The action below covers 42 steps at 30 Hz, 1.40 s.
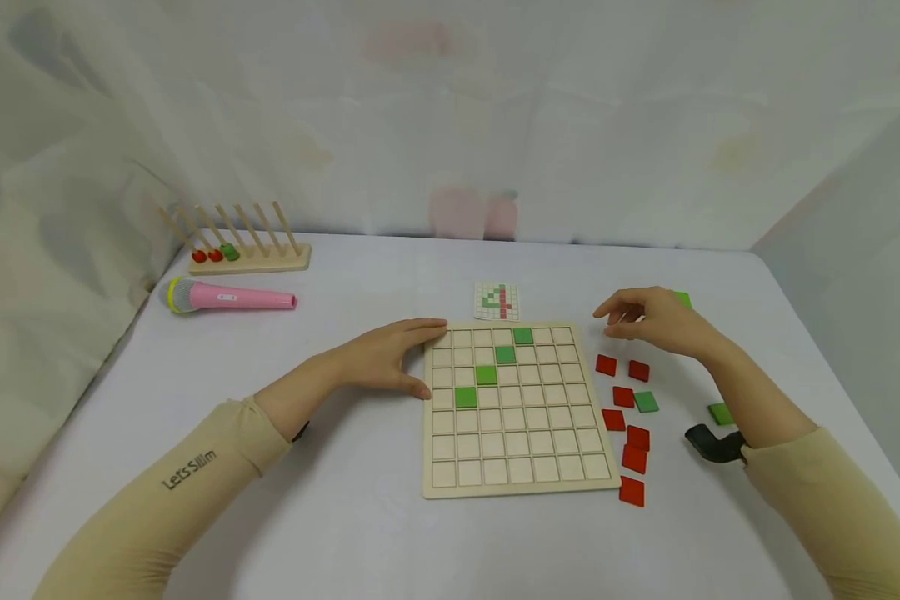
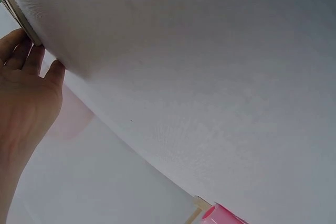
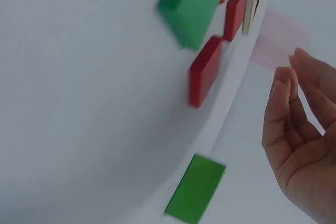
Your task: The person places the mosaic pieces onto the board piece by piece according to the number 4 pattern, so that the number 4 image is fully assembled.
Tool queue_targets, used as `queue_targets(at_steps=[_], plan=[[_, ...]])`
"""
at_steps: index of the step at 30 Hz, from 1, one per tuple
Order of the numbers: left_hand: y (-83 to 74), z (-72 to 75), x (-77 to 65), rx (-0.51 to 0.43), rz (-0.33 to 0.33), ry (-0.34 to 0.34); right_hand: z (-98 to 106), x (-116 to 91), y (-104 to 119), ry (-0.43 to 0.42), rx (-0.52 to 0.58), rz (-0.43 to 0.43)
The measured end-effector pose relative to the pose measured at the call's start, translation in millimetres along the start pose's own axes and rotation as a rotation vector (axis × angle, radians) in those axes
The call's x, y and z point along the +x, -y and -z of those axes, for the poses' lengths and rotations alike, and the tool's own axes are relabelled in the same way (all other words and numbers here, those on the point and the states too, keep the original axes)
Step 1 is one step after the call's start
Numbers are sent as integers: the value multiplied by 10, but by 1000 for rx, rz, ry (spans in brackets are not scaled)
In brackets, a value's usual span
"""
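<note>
With spread fingers, my left hand (image 1: 378, 354) touches the left edge of the board (image 1: 520, 446) on the table (image 1: 330, 525), probably to steady it, while my right hand (image 1: 663, 319), loosely bent and empty, hovers near red tiles (image 1: 606, 365).

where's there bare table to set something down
Free: between the peg rack and the pattern card; also the near strip below the grid board, between the sleeves. Crowded: just right of the board, where red tiles and a green tile lie close together.
</note>
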<state>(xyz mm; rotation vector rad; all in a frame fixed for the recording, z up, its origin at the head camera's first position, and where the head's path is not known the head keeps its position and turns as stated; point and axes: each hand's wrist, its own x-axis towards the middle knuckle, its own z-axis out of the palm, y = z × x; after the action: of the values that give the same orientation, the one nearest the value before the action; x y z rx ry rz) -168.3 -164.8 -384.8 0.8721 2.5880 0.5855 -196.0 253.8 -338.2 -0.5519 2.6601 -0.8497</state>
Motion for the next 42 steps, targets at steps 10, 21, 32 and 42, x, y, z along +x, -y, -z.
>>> queue_targets(at_steps=[10, 21, 32, 42], plan=[[26, -21, 11, 7, 8, 4, 75, -236, -332, 170, 57, -23], [30, -17, 17, -3, 14, 11, 22, -378, -463, 346, 108, -20], [22, -10, 16, 11, 3, 5, -33, -406, -493, 393, 104, -42], [26, -19, 16, 10, 4, 5, -64, -385, -488, 392, 51, -15]])
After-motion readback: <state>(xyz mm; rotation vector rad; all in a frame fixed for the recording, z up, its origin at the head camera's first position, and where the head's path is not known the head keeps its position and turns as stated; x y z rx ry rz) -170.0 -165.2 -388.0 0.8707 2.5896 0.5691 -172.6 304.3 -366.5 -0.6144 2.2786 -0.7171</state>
